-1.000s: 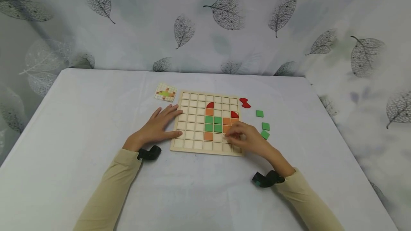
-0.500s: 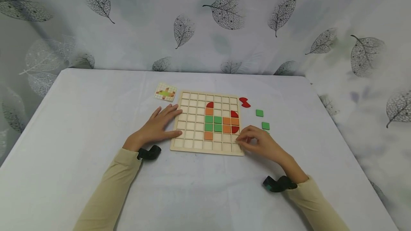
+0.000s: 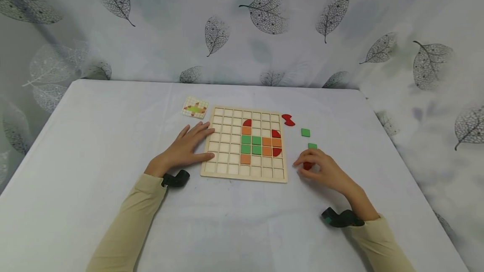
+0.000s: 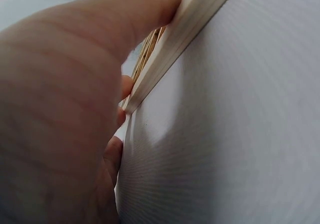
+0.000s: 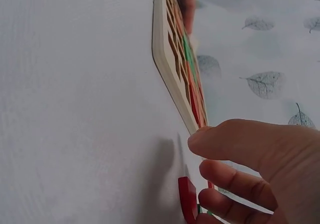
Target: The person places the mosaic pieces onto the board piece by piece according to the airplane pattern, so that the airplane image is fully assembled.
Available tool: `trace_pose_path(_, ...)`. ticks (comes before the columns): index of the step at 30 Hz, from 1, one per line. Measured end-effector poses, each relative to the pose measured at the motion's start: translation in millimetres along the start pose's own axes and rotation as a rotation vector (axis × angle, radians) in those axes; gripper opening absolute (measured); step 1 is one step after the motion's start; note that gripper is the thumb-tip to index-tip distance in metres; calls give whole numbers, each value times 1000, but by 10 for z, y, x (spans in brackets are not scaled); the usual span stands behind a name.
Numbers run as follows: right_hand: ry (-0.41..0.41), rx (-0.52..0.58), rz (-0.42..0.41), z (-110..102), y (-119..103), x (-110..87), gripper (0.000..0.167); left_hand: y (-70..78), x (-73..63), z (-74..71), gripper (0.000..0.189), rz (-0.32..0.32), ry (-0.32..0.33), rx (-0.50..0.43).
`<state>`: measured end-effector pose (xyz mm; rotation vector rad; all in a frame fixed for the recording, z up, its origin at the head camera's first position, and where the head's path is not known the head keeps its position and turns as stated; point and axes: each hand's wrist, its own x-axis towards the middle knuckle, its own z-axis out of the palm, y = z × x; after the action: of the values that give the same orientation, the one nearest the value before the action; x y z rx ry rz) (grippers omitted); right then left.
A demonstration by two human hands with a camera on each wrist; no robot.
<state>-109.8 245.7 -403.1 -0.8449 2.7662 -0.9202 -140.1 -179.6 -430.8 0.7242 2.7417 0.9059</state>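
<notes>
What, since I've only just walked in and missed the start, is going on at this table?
A person is placing colored pieces on a wooden grid board. Their left hand rests on its left edge; the right hand is off its right side, around a loose red piece, though contact is unclear. Green squares, orange squares and red rounded pieces fill some cells, many remain bare, and a pattern card lies near the far left corner.
</notes>
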Motion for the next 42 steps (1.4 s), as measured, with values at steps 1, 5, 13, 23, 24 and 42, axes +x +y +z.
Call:
trace_pose_path(1,-8,-5,2,-14,2,-9,21,0,0,-1,79,0,0,-1)
trace_pose_path(5,-34,-10,17,-58,10,-40,25,-1,-1,-3,79,-1,4,0)
trace_pose_path(13,-34,-9,54,-70,42,-63,30,-20,3,7,78,0,3,9)
trace_pose_path(23,-5,-24,48,-51,25,-59,26,-37,7,23,78,1,5,3)
trace_pose_path(24,-6,-20,48,-46,29,-59,25,-37,7,26,78,1,5,3)
trace_pose_path(42,5,17,-3,50,-47,-1,33,-23,12,12,78,12,3,11)
